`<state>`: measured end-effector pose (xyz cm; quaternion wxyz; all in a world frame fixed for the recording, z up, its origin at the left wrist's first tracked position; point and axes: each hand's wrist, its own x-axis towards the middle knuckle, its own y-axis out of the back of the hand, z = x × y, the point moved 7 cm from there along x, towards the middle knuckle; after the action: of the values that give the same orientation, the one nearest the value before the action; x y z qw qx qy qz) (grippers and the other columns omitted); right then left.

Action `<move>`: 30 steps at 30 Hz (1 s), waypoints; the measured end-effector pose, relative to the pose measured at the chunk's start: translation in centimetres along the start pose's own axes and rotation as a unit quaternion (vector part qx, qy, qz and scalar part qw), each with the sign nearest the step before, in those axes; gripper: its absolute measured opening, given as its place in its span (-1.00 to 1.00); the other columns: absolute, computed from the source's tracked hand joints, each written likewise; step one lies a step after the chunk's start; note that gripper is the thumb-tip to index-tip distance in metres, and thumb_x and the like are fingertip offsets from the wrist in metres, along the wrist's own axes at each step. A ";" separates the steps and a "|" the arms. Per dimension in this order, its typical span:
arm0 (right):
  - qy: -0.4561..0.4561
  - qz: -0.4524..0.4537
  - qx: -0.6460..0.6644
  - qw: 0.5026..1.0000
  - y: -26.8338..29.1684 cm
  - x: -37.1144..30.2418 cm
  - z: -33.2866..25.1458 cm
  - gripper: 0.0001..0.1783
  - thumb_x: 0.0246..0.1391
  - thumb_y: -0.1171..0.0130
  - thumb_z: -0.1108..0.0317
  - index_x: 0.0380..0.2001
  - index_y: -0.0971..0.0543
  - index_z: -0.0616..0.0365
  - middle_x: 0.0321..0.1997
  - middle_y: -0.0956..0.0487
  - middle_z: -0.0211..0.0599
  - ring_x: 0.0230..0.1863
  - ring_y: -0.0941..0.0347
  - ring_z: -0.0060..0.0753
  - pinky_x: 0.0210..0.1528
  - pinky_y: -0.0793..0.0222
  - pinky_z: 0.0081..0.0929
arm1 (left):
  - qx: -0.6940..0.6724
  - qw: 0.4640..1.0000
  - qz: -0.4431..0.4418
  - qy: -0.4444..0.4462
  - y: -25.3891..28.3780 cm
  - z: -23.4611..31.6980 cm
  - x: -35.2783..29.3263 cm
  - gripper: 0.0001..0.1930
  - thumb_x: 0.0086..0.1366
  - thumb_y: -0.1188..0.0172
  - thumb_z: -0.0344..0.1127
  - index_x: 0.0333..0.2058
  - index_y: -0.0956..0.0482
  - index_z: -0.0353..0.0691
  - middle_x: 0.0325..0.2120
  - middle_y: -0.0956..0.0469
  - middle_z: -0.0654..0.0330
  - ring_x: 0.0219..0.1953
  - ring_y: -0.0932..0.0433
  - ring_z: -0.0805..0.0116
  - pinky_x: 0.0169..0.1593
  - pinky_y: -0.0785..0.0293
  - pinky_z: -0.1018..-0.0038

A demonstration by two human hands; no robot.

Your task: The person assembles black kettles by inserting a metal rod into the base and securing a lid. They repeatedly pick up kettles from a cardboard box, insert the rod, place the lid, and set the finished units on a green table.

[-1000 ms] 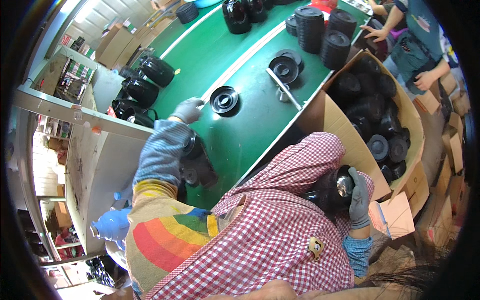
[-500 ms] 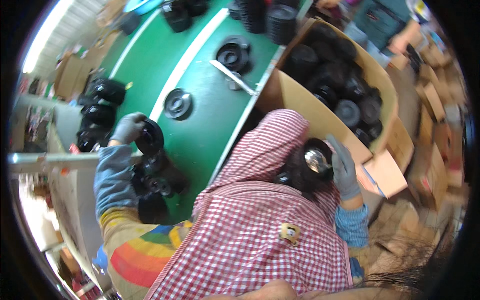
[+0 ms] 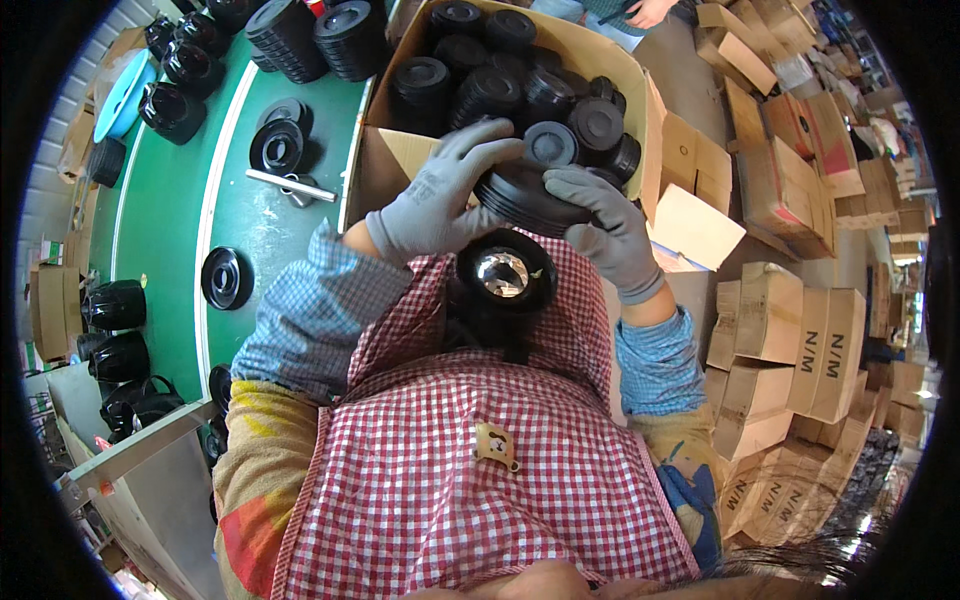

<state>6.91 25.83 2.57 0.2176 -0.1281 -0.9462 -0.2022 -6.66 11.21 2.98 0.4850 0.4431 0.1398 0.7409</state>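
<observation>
Both my hands wear grey gloves. Between them is a small stack of black round lids (image 3: pixel 528 200), tilted over my lap. My left hand (image 3: pixel 440 195) closes on the stack's left side, with its thumb low. On the right side, my right hand (image 3: pixel 608 225) grips the edge with bent fingers. Just below, a black kettle-like vessel (image 3: pixel 503 277) rests on my lap, its round mouth towards me and its inside mirror-bright. Behind the stack stands a cardboard box (image 3: pixel 645 130) full of black lids (image 3: pixel 490 95).
On the left is a green bench (image 3: pixel 170 215) holding loose lids (image 3: pixel 227 278), a metal bar (image 3: pixel 290 186), lid stacks (image 3: pixel 350 38) and black vessels (image 3: pixel 175 110). A blue basin (image 3: pixel 125 95) sits at its far side. Cartons (image 3: pixel 790 195) pile up on the right. Another person's hand (image 3: pixel 650 12) shows at the top.
My view has swung right, towards the box. My left hand has come from a black lid at the bench, and my right from beside the vessel; both now hold lids over my lap.
</observation>
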 end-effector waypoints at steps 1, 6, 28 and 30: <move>0.076 -0.013 -0.200 0.977 0.4 0.1 -1.0 -0.37 0.10 -0.31 -0.14 0.04 -0.64 0.14 0.09 -0.64 -0.21 0.20 -0.50 -0.12 0.32 -0.35 -0.17 | -0.086 0.995 -0.009 0.043 -1.2 -0.8 0.3 -0.24 0.17 -0.46 -0.34 0.31 -0.28 -0.22 0.34 -0.21 -0.15 0.35 -0.29 -0.13 0.35 -0.30 0.21; 0.041 0.053 -0.154 0.986 -0.7 -1.7 -1.5 -0.43 0.11 -0.33 -0.08 0.02 -0.66 0.13 0.10 -0.64 -0.18 0.18 -0.52 -0.10 0.28 -0.41 -0.18 | -0.148 0.987 -0.010 0.056 -1.7 -1.4 -0.3 -0.31 0.14 -0.44 -0.42 0.25 -0.38 -0.19 0.33 -0.26 -0.05 0.38 -0.27 -0.04 0.39 -0.24 0.23; -0.074 0.022 0.104 0.992 -6.1 -6.2 2.3 -0.83 0.11 -0.33 0.27 -0.45 -0.69 0.13 -0.10 -0.71 -0.18 0.25 -0.48 -0.14 0.50 -0.01 -0.06 | -0.168 0.981 0.047 -0.081 -4.8 0.8 -6.8 -0.76 0.41 -0.05 -0.37 -0.19 -0.61 -0.45 -0.11 -0.61 -0.16 -0.01 -0.61 -0.08 0.13 -0.55 0.18; -0.076 0.023 0.085 0.993 -6.1 -6.0 2.3 -0.87 0.06 -0.36 0.39 -0.54 -0.64 0.10 -0.11 -0.71 -0.22 0.25 -0.49 -0.16 0.51 0.00 -0.06 | -0.183 0.979 0.049 -0.080 -5.0 0.5 -7.1 -0.72 0.43 0.00 -0.36 -0.19 -0.63 -0.45 -0.10 -0.62 -0.16 0.02 -0.59 -0.10 0.17 -0.50 0.14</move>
<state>9.32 20.46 -4.10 0.1593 -0.1457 -0.9707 -0.1060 -2.30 7.55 -3.67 0.5310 0.4105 -0.0591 0.7389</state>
